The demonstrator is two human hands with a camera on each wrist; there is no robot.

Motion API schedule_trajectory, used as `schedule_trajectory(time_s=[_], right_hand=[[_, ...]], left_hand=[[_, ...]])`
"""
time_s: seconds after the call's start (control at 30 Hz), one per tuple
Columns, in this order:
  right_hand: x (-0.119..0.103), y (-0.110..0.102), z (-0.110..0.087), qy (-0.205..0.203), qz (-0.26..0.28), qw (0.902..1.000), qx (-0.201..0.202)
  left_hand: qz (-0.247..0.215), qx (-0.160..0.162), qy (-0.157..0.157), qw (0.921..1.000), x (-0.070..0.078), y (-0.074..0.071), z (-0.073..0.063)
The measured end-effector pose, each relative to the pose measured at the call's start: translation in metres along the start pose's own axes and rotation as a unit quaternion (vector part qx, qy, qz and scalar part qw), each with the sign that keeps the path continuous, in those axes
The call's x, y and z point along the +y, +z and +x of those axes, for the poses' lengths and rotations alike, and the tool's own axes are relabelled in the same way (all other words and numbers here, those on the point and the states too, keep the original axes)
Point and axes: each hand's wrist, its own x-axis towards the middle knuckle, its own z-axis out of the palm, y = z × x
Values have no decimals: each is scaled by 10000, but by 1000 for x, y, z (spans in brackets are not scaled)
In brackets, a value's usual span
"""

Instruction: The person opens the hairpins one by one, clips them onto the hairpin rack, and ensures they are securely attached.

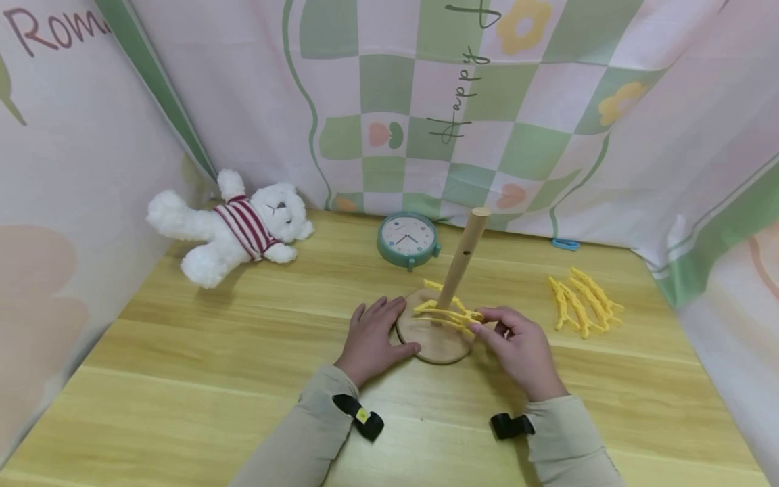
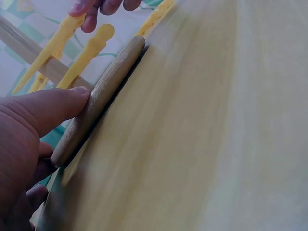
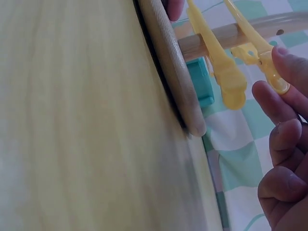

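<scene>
At four o'clock from the round wooden base, the right hand pinches one end of a yellow clip between thumb and forefinger; the clip crosses the wooden post low down, its arms apparently on either side. At about half past eight, the left hand lies straight-fingered against the base, thumb on its rim. Just under the held clip, a second clip sits by the post's foot, close above the base. Work looks under way but at an early stage: one clip appears placed, another is in hand, and the post's upper part is bare. Out at three o'clock, several spare clips lie together, seemingly unused. Farther off are an alarm clock towards half past eleven and a teddy bear at ten.
</scene>
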Motion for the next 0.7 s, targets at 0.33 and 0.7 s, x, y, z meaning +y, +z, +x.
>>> schedule_trajectory(time_s=[0.33,0.7], right_hand=[[-3,-2,1,84,-42,9996,-251],[3,-4,2,168,59,9985,-514]], left_hand=[[-25,73,98,9999,1,-1,-1],[-22,38,67,10000,0,0,-1]])
